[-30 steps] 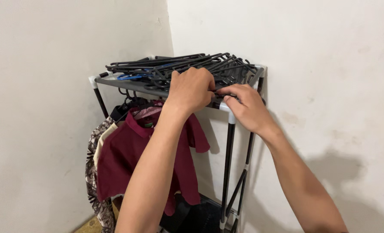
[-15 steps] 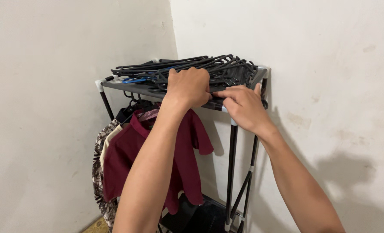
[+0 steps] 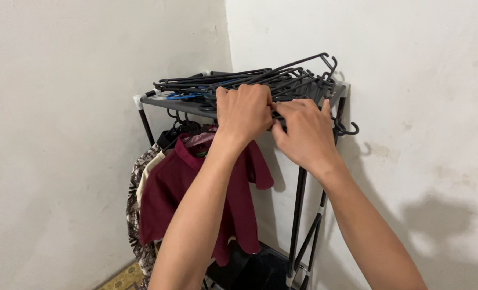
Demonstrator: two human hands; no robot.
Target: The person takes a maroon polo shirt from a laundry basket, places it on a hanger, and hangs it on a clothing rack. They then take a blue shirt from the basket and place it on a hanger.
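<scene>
Black hangers (image 3: 282, 80): heaped atop rack shelf (image 3: 158, 100), long axes sideways; left hand (image 3: 244, 110), right hand (image 3: 303, 131) both clutching front edge.

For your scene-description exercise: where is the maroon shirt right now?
In the head view, the maroon shirt hangs lower left of centre, under the rack's top shelf, beside a patterned garment and behind the left forearm.
</scene>
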